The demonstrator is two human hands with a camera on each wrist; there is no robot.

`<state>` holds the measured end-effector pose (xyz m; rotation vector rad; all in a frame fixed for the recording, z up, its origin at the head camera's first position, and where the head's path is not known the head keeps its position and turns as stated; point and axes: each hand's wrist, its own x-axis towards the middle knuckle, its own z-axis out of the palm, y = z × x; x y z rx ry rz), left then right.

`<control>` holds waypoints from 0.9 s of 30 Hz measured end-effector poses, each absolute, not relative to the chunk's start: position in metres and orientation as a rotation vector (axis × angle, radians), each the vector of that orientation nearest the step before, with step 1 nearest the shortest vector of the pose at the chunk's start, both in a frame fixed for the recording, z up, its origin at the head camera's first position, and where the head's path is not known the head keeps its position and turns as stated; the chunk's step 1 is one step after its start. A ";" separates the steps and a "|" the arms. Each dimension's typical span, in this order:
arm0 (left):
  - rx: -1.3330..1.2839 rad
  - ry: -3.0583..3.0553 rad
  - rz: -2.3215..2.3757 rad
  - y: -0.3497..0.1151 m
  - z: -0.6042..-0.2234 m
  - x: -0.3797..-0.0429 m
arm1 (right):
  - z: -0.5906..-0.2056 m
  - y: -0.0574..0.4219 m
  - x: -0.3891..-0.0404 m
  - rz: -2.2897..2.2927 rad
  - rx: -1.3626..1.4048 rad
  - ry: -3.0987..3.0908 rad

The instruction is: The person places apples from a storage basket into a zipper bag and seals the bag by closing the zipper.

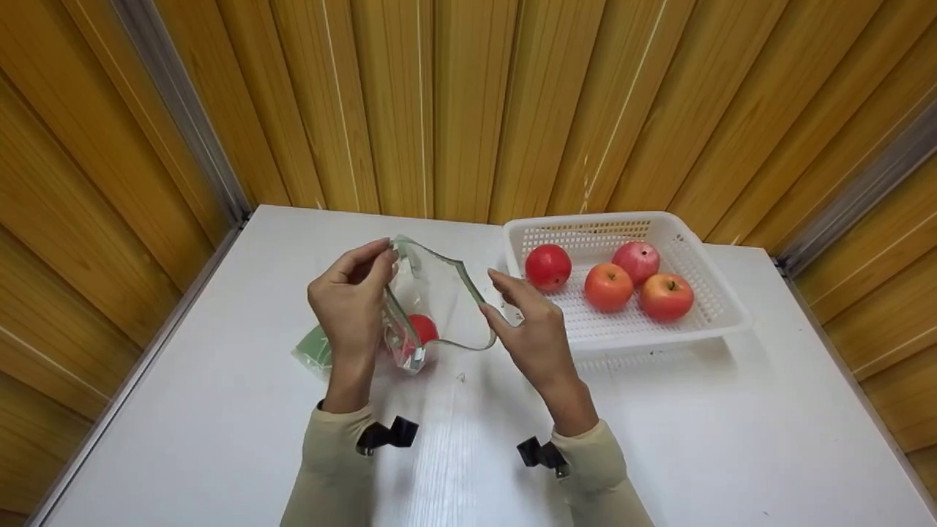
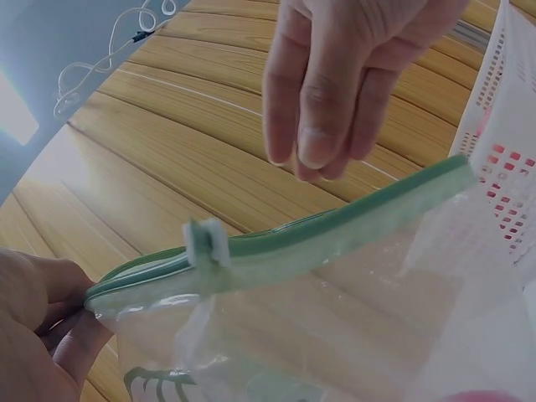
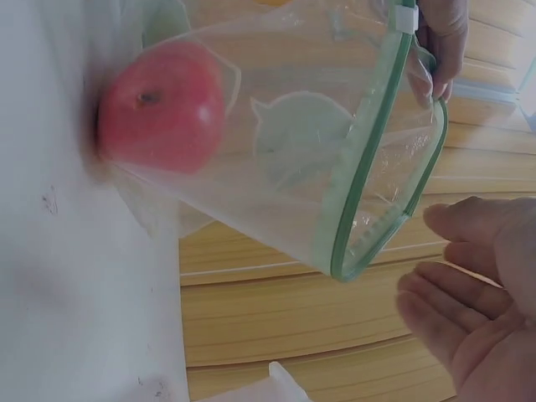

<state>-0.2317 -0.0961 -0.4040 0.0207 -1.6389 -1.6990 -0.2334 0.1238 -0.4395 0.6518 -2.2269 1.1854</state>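
My left hand (image 1: 350, 307) pinches one end of the green-edged mouth of a clear slider zip bag (image 1: 446, 289), which gapes wide. Inside, at the bottom of the bag, lies a red apple (image 3: 163, 109). A white slider (image 2: 206, 243) sits on the green zip near the left fingers, as the left wrist view shows. My right hand (image 1: 538, 340) hovers by the opposite side of the mouth, fingers spread and holding nothing. In the right wrist view a small gap separates the right hand (image 3: 494, 310) from the bag's rim.
A white perforated plastic basket (image 1: 644, 340) stands at the right, with several apples (image 1: 609, 287) in it. Under the left wrist lies a green-printed plastic piece (image 1: 315, 350), partly hidden. Wood-patterned panels (image 1: 468, 110) border the white table (image 1: 703, 439).
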 end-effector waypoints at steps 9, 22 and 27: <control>0.028 -1.602 -1.702 -0.097 -0.403 -0.232 | -0.443 0.131 -0.236 1.332 0.571 -2.435; -0.022 -1.543 -1.635 -0.107 -0.392 -0.222 | -0.445 0.122 -0.237 1.372 0.582 -2.186; -0.040 -1.521 -1.559 -0.110 -0.384 -0.213 | -0.447 0.118 -0.244 1.339 0.566 -2.094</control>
